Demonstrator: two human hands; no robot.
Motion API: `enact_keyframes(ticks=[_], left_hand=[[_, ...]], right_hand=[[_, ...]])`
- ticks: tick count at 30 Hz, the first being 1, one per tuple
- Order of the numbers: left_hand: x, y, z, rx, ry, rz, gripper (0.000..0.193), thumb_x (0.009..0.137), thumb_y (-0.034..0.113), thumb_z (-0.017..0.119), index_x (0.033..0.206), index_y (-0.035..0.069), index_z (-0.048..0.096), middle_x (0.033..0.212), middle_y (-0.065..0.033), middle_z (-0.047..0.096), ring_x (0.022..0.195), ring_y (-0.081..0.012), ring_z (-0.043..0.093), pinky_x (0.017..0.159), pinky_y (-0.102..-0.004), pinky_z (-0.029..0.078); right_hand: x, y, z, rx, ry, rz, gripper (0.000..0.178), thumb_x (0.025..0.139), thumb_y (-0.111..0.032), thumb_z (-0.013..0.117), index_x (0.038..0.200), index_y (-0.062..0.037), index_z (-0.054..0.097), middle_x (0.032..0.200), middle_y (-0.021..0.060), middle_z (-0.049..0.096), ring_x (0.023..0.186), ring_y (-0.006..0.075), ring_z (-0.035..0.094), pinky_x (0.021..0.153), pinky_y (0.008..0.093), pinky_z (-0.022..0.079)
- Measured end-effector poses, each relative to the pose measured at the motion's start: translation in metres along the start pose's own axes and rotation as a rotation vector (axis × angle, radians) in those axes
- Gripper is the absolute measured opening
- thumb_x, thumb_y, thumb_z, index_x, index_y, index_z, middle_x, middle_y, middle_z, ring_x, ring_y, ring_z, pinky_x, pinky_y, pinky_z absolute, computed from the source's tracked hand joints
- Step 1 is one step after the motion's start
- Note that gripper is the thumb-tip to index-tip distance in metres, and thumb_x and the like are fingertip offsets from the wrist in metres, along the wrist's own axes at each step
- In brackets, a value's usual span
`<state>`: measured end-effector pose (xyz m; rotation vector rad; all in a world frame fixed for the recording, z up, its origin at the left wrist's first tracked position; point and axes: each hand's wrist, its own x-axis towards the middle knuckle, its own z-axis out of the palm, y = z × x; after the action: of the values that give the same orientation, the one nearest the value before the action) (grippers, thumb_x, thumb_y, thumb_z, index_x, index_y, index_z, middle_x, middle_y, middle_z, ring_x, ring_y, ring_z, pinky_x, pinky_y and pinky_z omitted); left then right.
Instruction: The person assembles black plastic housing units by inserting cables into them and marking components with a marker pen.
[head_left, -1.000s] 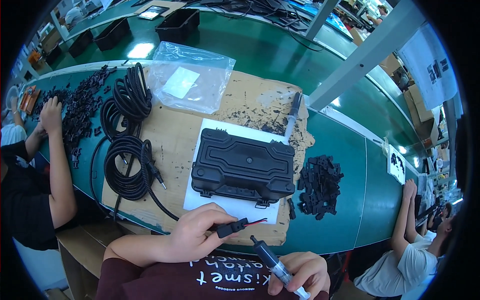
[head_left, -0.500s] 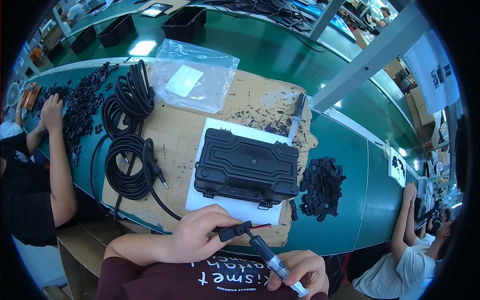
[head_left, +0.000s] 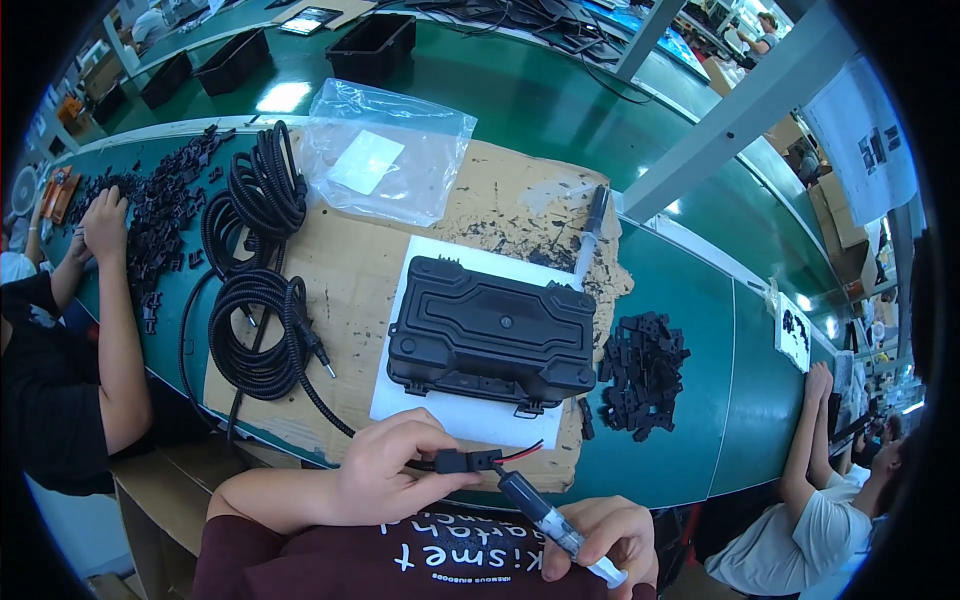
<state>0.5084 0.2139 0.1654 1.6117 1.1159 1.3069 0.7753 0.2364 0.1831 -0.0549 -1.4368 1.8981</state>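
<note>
My left hand (head_left: 395,468) pinches a small black cable connector (head_left: 468,461) from whose right end thin red and black wires (head_left: 522,453) stick out. A ribbed black cable (head_left: 322,408) runs from the coils up to that hand. In my right hand (head_left: 605,540) is a slanted syringe (head_left: 540,515) with dark filling and a clear plunger, fingers closed round its lower part. Its tip meets the connector's wire end. Just beyond my hands, a closed black plastic case (head_left: 492,333) rests on a white foam sheet (head_left: 390,402).
Coiled ribbed cables (head_left: 255,330) lie left on the stained cardboard (head_left: 345,290), near a clear plastic bag (head_left: 420,170). A second syringe (head_left: 592,235) lies behind the case. Small black parts (head_left: 645,375) are heaped at right. Co-workers sit at left (head_left: 110,330) and right (head_left: 800,530).
My left hand has turned the connector from slanted to nearly level. The syringe has shifted slightly right and its plunger end lies further right; both hands keep their hold.
</note>
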Motion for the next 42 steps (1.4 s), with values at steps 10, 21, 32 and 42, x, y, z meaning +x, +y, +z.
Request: enact_keyframes(ticks=[10,21,32,42], left_hand=[[0.003,0.000,-0.003,0.056,-0.098,0.151,0.023,0.079,0.007,0.077,0.093,-0.002,0.063,0.082,-0.0129,0.065,0.066,-0.0235,0.063,0.055,-0.0297,0.049],[0.001,-0.001,-0.003,0.033,-0.107,0.165,0.022,0.079,0.005,0.076,0.094,-0.003,0.062,0.083,-0.0140,0.066,0.068,-0.0243,0.064,0.055,-0.0296,0.050],[0.001,-0.002,-0.001,0.021,-0.067,0.171,0.024,0.077,0.007,0.079,0.091,-0.002,0.061,0.076,-0.0121,0.061,0.061,-0.0227,0.060,0.051,-0.0305,0.046],[-0.002,0.000,-0.004,0.059,-0.048,0.158,0.024,0.077,0.008,0.079,0.090,-0.002,0.061,0.075,-0.0119,0.061,0.061,-0.0236,0.060,0.050,-0.0305,0.045]], right_hand=[[0.006,0.003,0.006,0.119,0.057,-0.033,0.055,0.077,-0.041,0.082,0.111,-0.0017,0.063,0.085,0.0185,0.070,0.072,0.0289,0.067,0.067,0.0391,0.052],[0.002,0.001,0.009,0.142,0.103,-0.017,0.057,0.076,-0.045,0.082,0.109,-0.0028,0.064,0.083,0.0189,0.069,0.070,0.0281,0.066,0.065,0.0380,0.047],[-0.001,-0.003,0.012,0.148,0.129,0.000,0.058,0.076,-0.047,0.081,0.110,-0.0036,0.063,0.081,0.0184,0.069,0.067,0.0269,0.066,0.063,0.0367,0.045],[-0.012,0.007,0.002,0.251,0.082,-0.018,0.055,0.089,-0.043,0.069,0.122,-0.0014,0.056,0.092,0.0239,0.069,0.077,0.0335,0.070,0.070,0.0423,0.046]])
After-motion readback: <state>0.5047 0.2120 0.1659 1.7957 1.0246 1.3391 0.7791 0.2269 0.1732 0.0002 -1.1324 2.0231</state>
